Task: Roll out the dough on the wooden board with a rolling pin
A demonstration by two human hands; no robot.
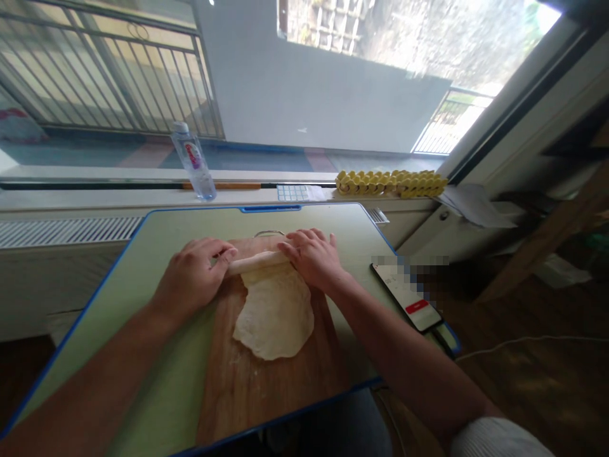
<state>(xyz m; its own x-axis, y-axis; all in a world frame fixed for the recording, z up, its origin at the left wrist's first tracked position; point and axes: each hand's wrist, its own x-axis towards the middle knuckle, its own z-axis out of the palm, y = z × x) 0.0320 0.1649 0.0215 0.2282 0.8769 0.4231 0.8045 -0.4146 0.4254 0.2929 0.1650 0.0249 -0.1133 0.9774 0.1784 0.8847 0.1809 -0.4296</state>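
A thin, uneven sheet of dough (275,311) lies on a wooden cutting board (266,397). Across its far edge rests a pale rolling pin (257,261). My left hand (197,270) is closed around the pin's left end, thumb towards the middle. At the other end, my right hand (311,254) grips the pin with its fingers over the top. Both palms hide the pin's tips. A little flour shows on the wood left of the dough.
The board lies on a pale green table (176,235) with a blue rim. A phone (404,298) sits at the table's right edge, with a cable beyond it. On the windowsill stand a clear plastic bottle (194,162) and yellow egg-carton-like trays (390,184).
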